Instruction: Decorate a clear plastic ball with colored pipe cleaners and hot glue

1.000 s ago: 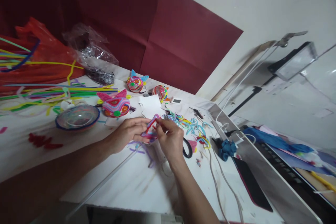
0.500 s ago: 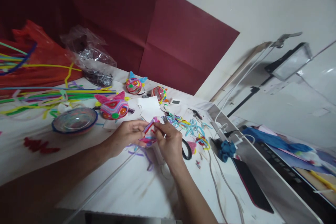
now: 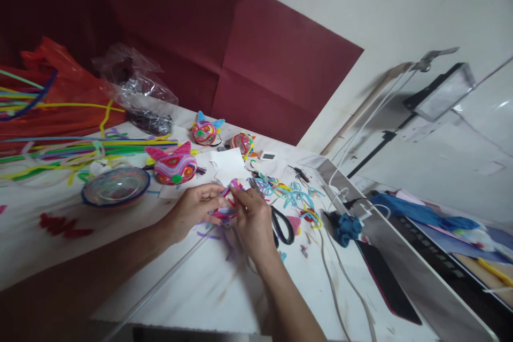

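A small pink, red and purple pipe-cleaner piece [image 3: 223,214] is held up over the table between my hands, its middle partly covered by fingers. My left hand [image 3: 191,208] grips its left side, fingers bent round the edge. From the right, my right hand [image 3: 254,219] pinches its upper edge between thumb and fingers. Black-handled scissors [image 3: 286,226] lie just right of my right hand, partly hidden by it. Behind my hands stands a pink-eared animal head of coiled pipe cleaners [image 3: 175,164]. Purple scraps [image 3: 209,235] lie below the piece.
A clear bowl with a blue rim [image 3: 116,188] and red pipe-cleaner bits [image 3: 64,226] are at left. Long pipe cleaners [image 3: 100,148] lie behind. Two more animal heads, one blue-eared [image 3: 205,131], stand farther back. Colourful scraps [image 3: 290,189], cables [image 3: 332,278] and a black phone-like slab [image 3: 388,283] are at right.
My right hand has shifted a little left and turned, closing over more of the piece. More of the scissors' handles now shows beside it. My left hand has barely moved.
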Motion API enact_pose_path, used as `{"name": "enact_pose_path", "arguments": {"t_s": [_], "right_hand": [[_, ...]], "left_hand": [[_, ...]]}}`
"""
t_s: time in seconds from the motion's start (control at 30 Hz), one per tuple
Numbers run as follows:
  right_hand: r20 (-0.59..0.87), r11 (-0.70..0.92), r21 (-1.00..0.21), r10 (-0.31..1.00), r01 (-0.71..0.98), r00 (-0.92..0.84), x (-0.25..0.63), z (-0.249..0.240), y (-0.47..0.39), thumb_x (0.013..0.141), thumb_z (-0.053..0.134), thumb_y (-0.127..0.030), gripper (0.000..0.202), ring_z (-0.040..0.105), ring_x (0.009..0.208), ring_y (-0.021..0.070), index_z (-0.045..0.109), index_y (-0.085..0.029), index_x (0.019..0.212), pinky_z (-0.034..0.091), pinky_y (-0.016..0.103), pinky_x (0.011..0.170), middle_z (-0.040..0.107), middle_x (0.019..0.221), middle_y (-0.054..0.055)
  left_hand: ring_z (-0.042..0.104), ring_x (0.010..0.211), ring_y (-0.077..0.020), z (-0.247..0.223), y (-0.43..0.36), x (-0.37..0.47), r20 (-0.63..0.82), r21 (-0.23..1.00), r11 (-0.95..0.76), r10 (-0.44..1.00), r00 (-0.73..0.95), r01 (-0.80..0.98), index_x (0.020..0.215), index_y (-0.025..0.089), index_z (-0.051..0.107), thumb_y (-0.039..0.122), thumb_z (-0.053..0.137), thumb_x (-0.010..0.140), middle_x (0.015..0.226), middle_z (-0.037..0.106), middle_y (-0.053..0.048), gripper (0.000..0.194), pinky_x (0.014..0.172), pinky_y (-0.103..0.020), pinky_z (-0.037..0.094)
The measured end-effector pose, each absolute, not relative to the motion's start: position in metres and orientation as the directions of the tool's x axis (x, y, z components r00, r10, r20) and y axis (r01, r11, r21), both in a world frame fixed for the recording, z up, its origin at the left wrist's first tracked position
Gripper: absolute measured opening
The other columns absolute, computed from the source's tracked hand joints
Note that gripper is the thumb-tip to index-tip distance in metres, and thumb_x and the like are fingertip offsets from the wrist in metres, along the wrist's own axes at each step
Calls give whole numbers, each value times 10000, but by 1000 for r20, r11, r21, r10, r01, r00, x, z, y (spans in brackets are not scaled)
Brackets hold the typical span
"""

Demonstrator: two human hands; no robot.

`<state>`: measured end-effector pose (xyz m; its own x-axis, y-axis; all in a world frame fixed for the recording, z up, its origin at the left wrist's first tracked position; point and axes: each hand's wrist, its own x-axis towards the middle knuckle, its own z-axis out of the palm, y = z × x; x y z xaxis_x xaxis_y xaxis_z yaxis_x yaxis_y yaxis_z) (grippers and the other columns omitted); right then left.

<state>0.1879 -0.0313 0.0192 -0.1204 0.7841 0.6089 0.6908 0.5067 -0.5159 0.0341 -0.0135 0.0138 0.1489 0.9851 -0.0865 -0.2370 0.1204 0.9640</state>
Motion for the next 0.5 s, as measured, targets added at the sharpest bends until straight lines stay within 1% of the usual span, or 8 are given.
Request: {"name": "enact_pose_path", "arguments": {"t_s": [0.1,0.17,0.23,0.33,0.5], "right_hand": [[544,463,-665,838,585,-44,188,22,-30,862,550,-180,238,694,702,212,744,-218,994,530,301,668,748,823,54],[508,424,-718,862,551,-1,187,22,-30,849,587,-213,160,699,659,213,731,-221,918,526,298,639,756,776,42],[507,410,-718,862,563,19,187,22,-31,845,601,-228,122,690,626,209,724,-229,850,514,293,620,745,723,30],[544,421,-680,839,600,28,186,22,-32,840,616,-226,118,677,608,202,732,-227,819,506,286,613,735,692,24],[598,448,-632,801,632,31,186,23,-31,845,610,-207,145,672,626,195,754,-203,828,516,297,625,749,747,42]], "left_hand": [[671,769,-218,15,-14,33,-70,964,106,986,154,-243,958,153,708,373,888,531,832,686,-41,513,603,-330,597],[670,754,-211,17,-14,33,-58,963,95,987,150,-253,959,148,703,371,888,531,796,671,-28,517,608,-330,596],[670,743,-208,19,-15,34,-47,964,83,989,143,-253,963,143,702,368,885,535,767,656,-18,517,608,-331,596],[676,739,-209,20,-16,34,-41,966,75,989,139,-248,965,143,707,366,883,537,766,660,-19,514,607,-329,596],[694,774,-239,13,-14,34,-25,970,59,989,146,-236,958,159,731,404,873,547,759,680,-24,499,603,-330,599]]}}
